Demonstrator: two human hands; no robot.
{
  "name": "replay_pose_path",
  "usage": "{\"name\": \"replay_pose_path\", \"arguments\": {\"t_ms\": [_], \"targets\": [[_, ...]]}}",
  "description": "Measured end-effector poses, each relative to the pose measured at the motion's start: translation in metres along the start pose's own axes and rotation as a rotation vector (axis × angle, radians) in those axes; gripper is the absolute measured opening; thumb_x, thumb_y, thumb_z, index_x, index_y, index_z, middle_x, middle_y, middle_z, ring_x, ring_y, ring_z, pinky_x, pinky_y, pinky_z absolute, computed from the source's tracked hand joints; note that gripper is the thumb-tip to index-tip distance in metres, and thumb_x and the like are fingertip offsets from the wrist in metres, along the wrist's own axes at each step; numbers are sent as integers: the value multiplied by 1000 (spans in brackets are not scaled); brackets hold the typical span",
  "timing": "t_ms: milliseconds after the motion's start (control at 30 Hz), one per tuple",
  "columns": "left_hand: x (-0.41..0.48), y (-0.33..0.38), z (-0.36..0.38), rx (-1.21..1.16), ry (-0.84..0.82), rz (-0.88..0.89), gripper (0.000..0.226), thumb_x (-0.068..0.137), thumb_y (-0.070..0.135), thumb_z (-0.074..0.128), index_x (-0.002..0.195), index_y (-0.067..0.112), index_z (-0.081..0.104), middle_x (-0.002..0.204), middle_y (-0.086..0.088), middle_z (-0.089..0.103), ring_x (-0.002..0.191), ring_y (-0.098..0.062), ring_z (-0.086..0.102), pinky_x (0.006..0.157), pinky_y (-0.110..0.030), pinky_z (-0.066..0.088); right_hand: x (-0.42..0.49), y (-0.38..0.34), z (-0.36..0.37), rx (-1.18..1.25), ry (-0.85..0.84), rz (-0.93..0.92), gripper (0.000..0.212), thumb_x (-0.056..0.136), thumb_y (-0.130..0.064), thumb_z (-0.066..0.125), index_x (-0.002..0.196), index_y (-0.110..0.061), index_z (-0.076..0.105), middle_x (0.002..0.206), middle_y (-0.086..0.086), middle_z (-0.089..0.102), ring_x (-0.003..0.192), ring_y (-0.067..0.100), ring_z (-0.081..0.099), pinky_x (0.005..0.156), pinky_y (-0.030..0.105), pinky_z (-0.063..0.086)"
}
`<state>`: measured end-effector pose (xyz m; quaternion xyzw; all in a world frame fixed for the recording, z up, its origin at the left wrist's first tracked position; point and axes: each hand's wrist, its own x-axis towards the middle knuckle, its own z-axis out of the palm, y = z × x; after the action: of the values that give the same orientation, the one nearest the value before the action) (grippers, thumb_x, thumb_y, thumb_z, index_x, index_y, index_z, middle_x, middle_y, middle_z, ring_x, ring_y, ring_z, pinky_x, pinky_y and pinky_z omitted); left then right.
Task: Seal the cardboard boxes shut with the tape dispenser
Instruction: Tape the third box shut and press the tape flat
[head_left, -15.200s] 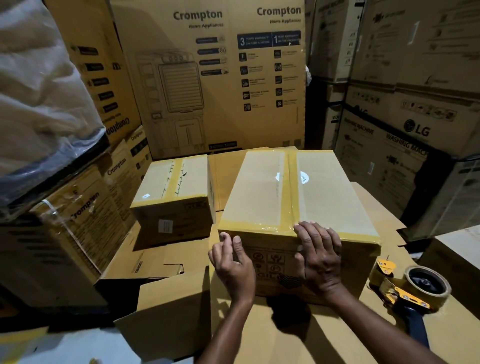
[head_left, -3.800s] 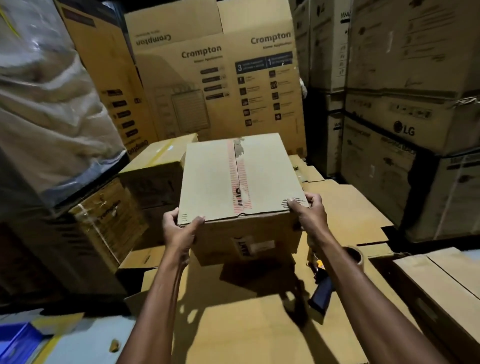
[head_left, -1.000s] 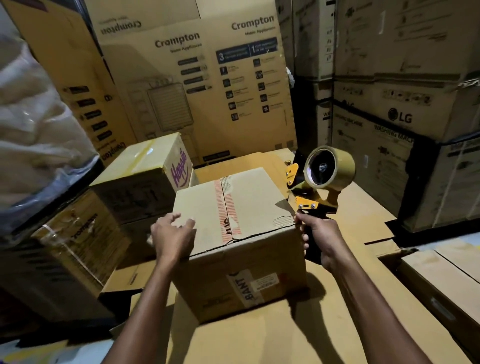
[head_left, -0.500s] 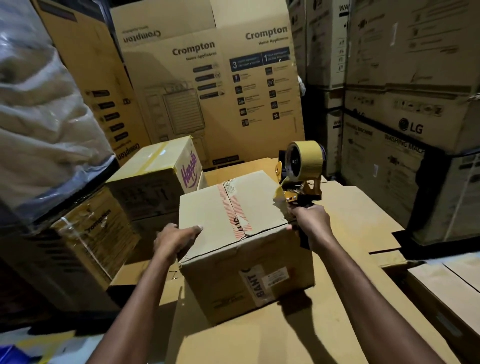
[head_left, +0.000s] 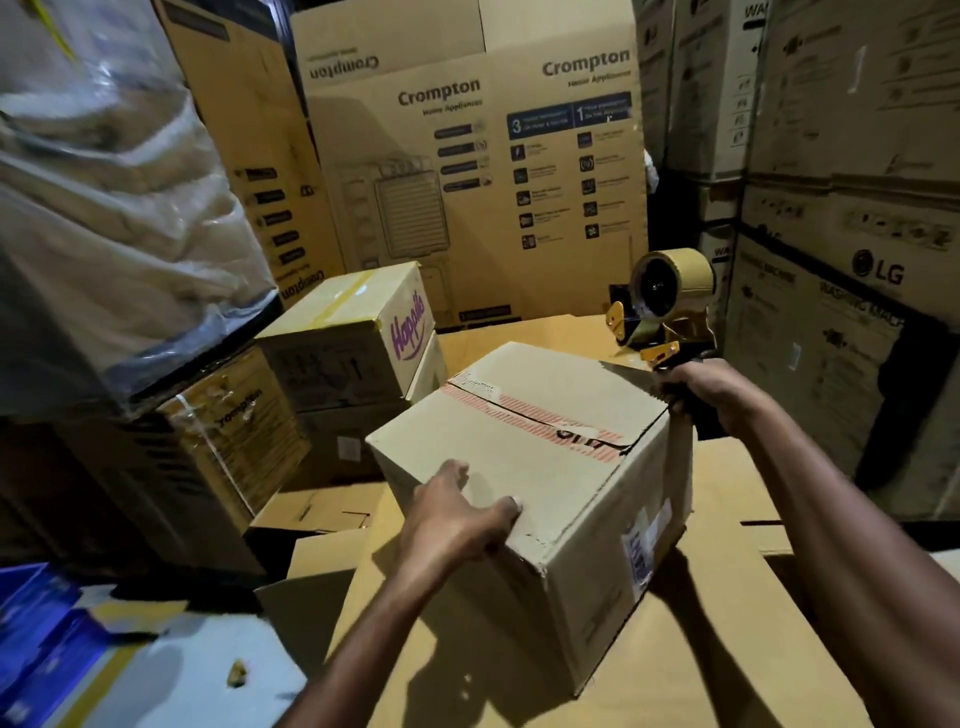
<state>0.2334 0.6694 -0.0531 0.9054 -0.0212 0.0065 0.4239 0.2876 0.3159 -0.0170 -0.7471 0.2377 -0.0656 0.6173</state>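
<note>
The step in hand is the start of a fresh strip on the box (head_left: 519, 457), which sits cornerwise on the cardboard worktop (head_left: 779, 597), one corner toward the person. Its top flaps are down, but only torn red tape (head_left: 540, 410) runs along the seam, split near the right end, so it does not look sealed.

The left hand (head_left: 457, 519) grips the near top corner, its fingers curled over the edge, steadying the box. The right hand (head_left: 711, 387) is wrapped round the handle of the dispenser (head_left: 665, 306), which stands upright at the far right top edge, roll uppermost. Whether a tape end already sticks to the cardboard cannot be told.

The next move likely calls for lining the dispenser up with the seam, which here runs slantwise. The tape end would be pressed onto the right side face, then drawn across the top along the seam while the left hand holds the box from sliding. A box with yellow tape (head_left: 337, 322) sits to the left, apparently finished.
</note>
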Motion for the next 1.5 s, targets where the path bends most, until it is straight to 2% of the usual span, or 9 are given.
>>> {"name": "replay_pose_path", "arguments": {"t_ms": [200, 400, 533, 767, 900, 1033, 1167, 1333, 1500], "targets": [[3, 6, 8, 68, -29, 61, 75, 65, 62, 85, 122, 17, 68, 123, 3, 69, 72, -20, 75, 56, -37, 63, 10, 29, -9, -41, 16, -50, 13, 90, -10, 74, 96, 1, 70, 74, 16, 64, 53, 22, 54, 49, 30, 40], [39, 9, 1, 410, 3, 225, 63, 70, 73, 78, 63, 12, 67, 54, 2, 61, 54, -16, 59, 51, -28, 37, -14, -3, 10, -141, 303, -208, 21, 91, -25, 74, 85, -5, 70, 70, 8, 68, 57, 19, 59, 51, 28, 42], [78, 15, 0, 391, -14, 226, 56, 79, 51, 83, 48, 15, 54, 45, 8, 51, 49, -11, 51, 49, -26, 33, -27, -31, 41, 220, 41, -298, 8, 97, -14, 71, 95, -7, 69, 69, 7, 62, 54, 17, 54, 46, 24, 41], [156, -2, 2, 217, -96, 323, 29, 76, 47, 87, 69, 23, 73, 67, 11, 70, 66, -3, 64, 58, -25, 50, -19, -65, 109, 326, -221, -101, 20, 93, -11, 59, 75, -16, 55, 61, 0, 46, 46, 15, 37, 48, 28, 29], [197, -15, -1, -196, -129, 285, 15, 93, 30, 75, 81, 20, 76, 72, 4, 73, 67, -11, 68, 67, -37, 57, -4, -88, 151, 221, -265, -98, 13, 95, -11, 60, 82, -13, 58, 64, 5, 53, 50, 18, 46, 53, 31, 35], [240, -14, -5, -644, -157, 82, 33, 105, 31, 59, 94, 2, 71, 70, -12, 64, 55, -23, 58, 50, -31, 43, 18, -98, 196, 192, -276, -40, 13, 97, -9, 59, 84, -11, 59, 65, 7, 55, 51, 20, 50, 52, 30, 38], [278, -10, -13, -939, -330, -170, 59, 111, 43, 40, 107, -11, 64, 75, -19, 68, 57, -26, 66, 50, -30, 55, 36, -97, 215, 99, -215, -36, 24, 95, -13, 61, 72, -16, 53, 59, 1, 44, 46, 15, 35, 47, 27, 28], [306, -8, -29, -1094, -567, -432, 71, 105, 51, 45, 92, -17, 62, 72, -33, 68, 42, -27, 63, 38, -22, 50, 43, -86, 216, 13, -193, -40, 29, 94, -12, 63, 68, -18, 51, 58, 2, 42, 46, 15, 33, 47, 27, 27], [313, -12, -23, -1070, -572, -472, 56, 99, 47, 61, 67, 1, 55, 62, -15, 60, 51, -20, 53, 33, -16, 37, 42, -76, 221, -27, -192, -10, 32, 93, -10, 64, 65, -18, 50, 58, 2, 42, 46, 15, 32, 46, 25, 26]]}}
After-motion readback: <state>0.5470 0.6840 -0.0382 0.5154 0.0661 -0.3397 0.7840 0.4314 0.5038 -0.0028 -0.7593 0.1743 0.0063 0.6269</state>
